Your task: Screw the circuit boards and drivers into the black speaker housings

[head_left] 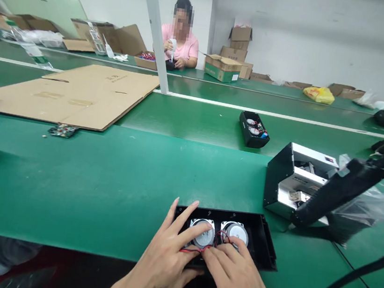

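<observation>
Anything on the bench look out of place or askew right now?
A small circuit board lies loose on the green belt at the edge of the flattened cardboard sheet, with a few tiny bits beside it. The red wires in the black speaker housing loop loose under both hands.

Bright even overhead light, soft shadows, wide-angle bending at edges, dark blurred top-right corner

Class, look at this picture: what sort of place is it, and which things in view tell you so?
Most likely an electronics assembly line in a factory. A long green belt runs past seated workers, a black speaker case with two round drivers lies open under the hands, and cardboard boxes are stacked by the wall.
</observation>
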Demonstrator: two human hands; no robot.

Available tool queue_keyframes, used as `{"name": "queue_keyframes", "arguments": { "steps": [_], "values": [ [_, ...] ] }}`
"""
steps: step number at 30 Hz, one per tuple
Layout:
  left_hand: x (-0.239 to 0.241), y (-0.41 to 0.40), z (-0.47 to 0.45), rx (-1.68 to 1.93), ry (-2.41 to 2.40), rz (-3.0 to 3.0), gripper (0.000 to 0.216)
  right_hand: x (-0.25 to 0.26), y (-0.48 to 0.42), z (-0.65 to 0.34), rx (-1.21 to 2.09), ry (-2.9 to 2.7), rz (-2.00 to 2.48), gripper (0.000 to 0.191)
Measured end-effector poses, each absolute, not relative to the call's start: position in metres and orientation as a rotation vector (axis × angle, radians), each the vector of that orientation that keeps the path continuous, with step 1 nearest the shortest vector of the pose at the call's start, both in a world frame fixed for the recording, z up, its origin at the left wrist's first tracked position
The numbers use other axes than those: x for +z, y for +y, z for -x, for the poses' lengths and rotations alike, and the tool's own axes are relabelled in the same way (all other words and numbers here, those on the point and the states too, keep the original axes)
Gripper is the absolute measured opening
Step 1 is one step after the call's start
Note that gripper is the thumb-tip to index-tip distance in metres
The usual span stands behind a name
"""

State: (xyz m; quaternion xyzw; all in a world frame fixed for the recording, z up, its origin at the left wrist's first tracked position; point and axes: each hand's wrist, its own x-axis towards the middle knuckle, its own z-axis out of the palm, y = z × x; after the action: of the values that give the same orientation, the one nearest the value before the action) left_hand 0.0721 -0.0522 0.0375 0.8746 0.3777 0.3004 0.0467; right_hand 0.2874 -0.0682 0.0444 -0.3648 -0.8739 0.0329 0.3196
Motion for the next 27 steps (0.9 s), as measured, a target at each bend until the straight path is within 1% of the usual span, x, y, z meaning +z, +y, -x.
{"name": "queue_keyframes", "arguments": {
  "steps": [2,5,9,14,17,20,22,24,27],
  "values": [
    [0.040,-0.051,-0.071,0.887,1.119,-2.683,0.014,0.047,-0.068,-0.289,0.086,-2.313,0.931,0.040],
    [0.044,-0.049,-0.069,0.833,1.087,-2.689,0.019,0.052,-0.065,-0.293,0.175,-2.340,0.926,0.040],
    [0.046,-0.050,-0.070,0.771,1.117,-2.659,0.019,0.051,-0.062,-0.298,0.377,-2.340,0.987,0.040],
    [0.046,-0.050,-0.069,0.710,1.126,-2.638,0.020,0.053,-0.059,-0.299,0.549,-2.299,1.086,0.047],
    [0.046,-0.047,-0.068,0.699,1.112,-2.642,0.021,0.061,-0.056,-0.298,0.644,-2.271,1.150,0.046],
    [0.047,-0.044,-0.068,0.709,1.105,-2.647,0.023,0.069,-0.052,-0.298,0.655,-2.250,1.176,0.042],
    [0.049,-0.042,-0.068,0.701,1.105,-2.639,0.021,0.074,-0.051,-0.298,0.632,-2.269,1.169,0.042],
    [0.049,-0.040,-0.068,0.674,1.106,-2.623,0.019,0.077,-0.051,-0.298,0.597,-2.346,1.158,0.043],
    [0.046,-0.041,-0.068,0.718,1.084,-2.628,0.025,0.082,-0.051,-0.297,0.566,-2.507,1.150,0.048]
  ]
}}
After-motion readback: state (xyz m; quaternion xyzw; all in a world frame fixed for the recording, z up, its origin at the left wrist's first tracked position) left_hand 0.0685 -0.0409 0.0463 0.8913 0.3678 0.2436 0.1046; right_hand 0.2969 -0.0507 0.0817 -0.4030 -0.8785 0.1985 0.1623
